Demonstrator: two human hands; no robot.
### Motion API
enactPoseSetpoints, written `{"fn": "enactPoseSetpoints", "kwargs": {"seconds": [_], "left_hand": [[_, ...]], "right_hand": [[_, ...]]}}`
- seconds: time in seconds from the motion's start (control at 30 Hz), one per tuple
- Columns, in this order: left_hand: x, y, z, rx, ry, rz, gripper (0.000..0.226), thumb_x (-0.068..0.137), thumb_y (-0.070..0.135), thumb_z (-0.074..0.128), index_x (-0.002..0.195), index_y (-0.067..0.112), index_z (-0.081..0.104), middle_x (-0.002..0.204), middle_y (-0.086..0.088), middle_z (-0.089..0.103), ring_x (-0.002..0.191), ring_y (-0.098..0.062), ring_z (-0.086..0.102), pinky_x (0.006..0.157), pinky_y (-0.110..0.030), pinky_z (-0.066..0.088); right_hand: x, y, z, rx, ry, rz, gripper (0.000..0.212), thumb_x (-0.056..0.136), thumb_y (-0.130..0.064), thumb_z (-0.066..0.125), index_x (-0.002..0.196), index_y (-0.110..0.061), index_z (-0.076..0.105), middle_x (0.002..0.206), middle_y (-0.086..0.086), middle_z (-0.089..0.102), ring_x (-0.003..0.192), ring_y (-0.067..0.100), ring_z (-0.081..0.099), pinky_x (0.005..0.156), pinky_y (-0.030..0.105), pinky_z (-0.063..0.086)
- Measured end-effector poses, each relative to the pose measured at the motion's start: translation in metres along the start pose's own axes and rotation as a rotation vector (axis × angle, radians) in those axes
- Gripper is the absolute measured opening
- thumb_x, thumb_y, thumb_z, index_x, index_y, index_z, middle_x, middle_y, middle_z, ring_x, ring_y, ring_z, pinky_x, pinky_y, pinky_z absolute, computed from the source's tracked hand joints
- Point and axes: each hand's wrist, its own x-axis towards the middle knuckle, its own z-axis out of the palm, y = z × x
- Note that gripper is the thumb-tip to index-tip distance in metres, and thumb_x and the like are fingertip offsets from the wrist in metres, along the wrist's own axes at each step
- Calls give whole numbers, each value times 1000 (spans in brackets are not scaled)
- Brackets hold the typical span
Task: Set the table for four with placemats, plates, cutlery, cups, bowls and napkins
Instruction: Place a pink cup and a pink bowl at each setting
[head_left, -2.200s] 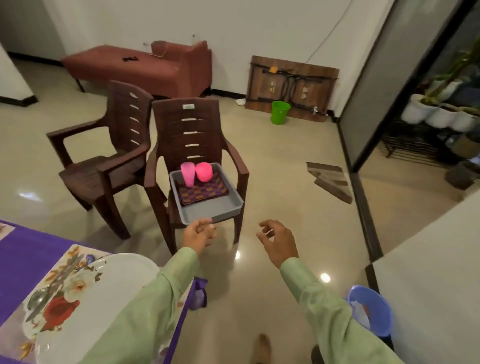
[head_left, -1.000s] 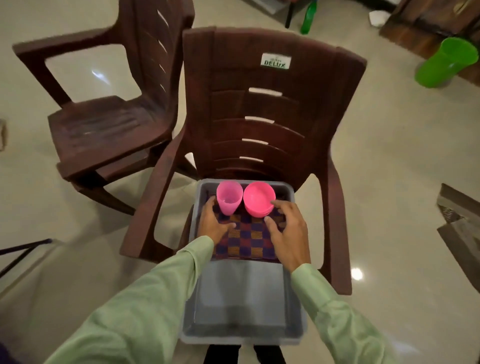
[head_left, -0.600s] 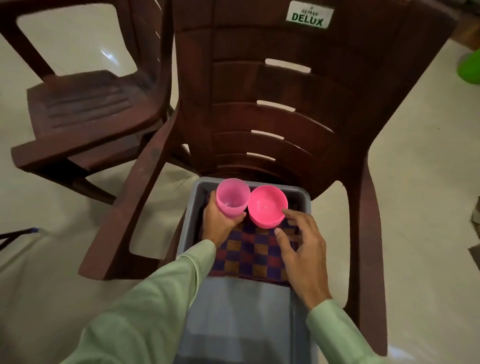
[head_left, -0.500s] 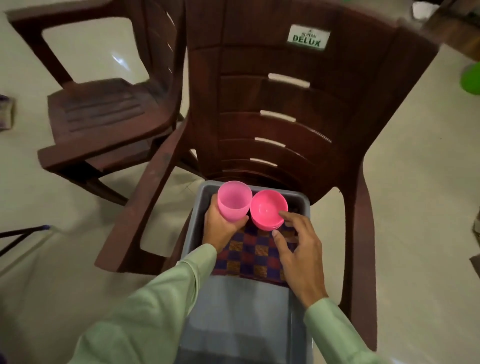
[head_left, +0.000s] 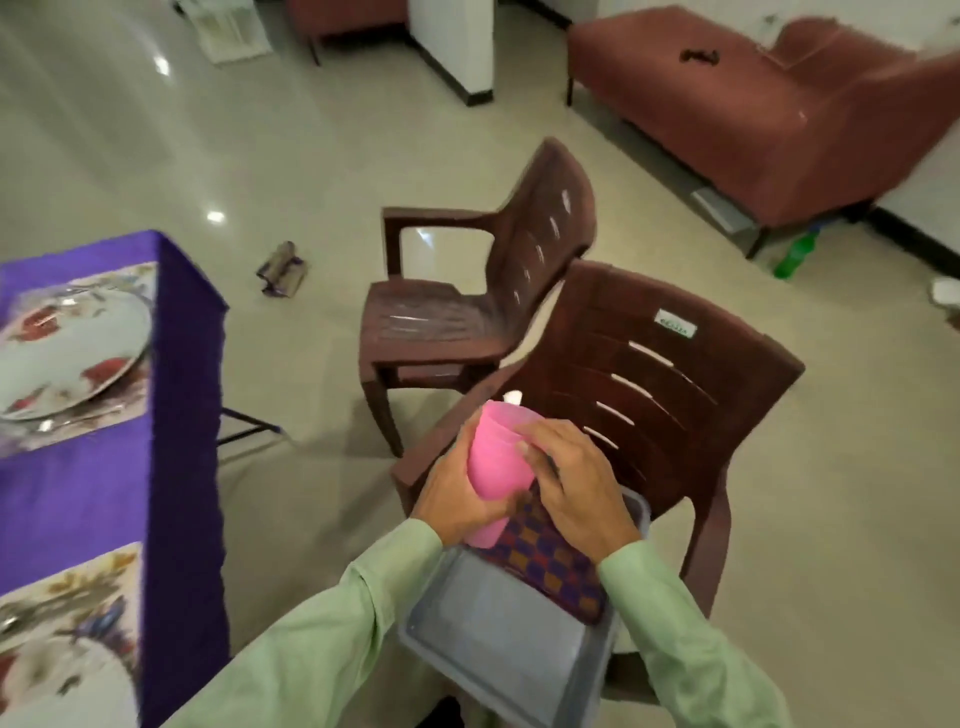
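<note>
Pink cup (head_left: 496, 467): lower centre of the frame, tilted, above the far end of the grey tray (head_left: 498, 639).
Left hand (head_left: 457, 493): wrapped round the cup's side and base.
Right hand (head_left: 576, 483): fingers curled at the cup's rim; whether they pinch it, cannot tell.
Tray: on the near brown chair (head_left: 649, 374), with a checked cloth (head_left: 550, 556) in it.
Table (head_left: 104, 493): left edge of the frame, purple cover, with a white plate (head_left: 62, 358) on a floral placemat (head_left: 104, 410).

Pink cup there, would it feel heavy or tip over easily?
Probably light: the pink cup looks like thin plastic, and the left hand wraps it easily. Tall and narrower at its base, it may tip if nudged.
</note>
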Motion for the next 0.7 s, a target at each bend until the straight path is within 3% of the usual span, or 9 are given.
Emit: {"fn": "enactPoseSetpoints", "kwargs": {"seconds": [0.1,0.13,0.23,0.33,0.47,0.6,0.7], "left_hand": [[-33,17,-49,-25,76,-1,105,57,53,87,143,52,27,126,20,57,111,0,59,91,-31,55],[-44,21,-65,-25,109,-1,104,58,52,87,143,50,28,126,18,58,109,-2,61,89,-33,56],[-77,24,-113,-14,226,-9,98,58,52,87,136,57,29,121,20,57,105,0,61,84,-29,57],[-109,14,-159,3,333,-49,98,59,49,89,133,60,26,121,17,55,105,-7,61,84,-37,59],[-151,-4,-219,14,483,-102,107,57,47,90,142,48,25,123,13,56,107,-9,60,85,-39,58],[-186,-20,-268,-26,612,-123,102,56,48,89,141,44,33,119,16,60,105,-7,63,85,-41,58],[-216,-34,-298,-59,709,-154,95,55,48,88,136,45,39,114,18,63,100,-6,64,83,-41,58]], "right_hand": [[16,-51,-2,25,-105,-112,25,96,-29,54,108,-16,72,102,-6,72,94,10,59,86,35,46],[22,-65,2,30,-150,-141,24,96,-29,55,106,-17,73,98,-11,71,90,9,57,84,31,43],[40,-110,23,53,-300,-207,18,97,-30,57,95,-21,72,78,-21,59,78,10,52,76,28,39],[55,-161,54,65,-419,-320,20,97,-28,56,89,-18,71,78,-5,68,75,16,61,71,38,48],[67,-229,101,83,-532,-437,14,96,-20,60,87,-20,71,77,-10,67,71,5,59,68,29,44],[76,-283,147,92,-602,-541,20,95,-23,57,79,-14,64,73,-3,65,71,21,58,69,43,48],[78,-317,186,104,-656,-633,22,96,-26,55,76,-19,60,70,-6,62,68,21,57,68,45,47]]}}
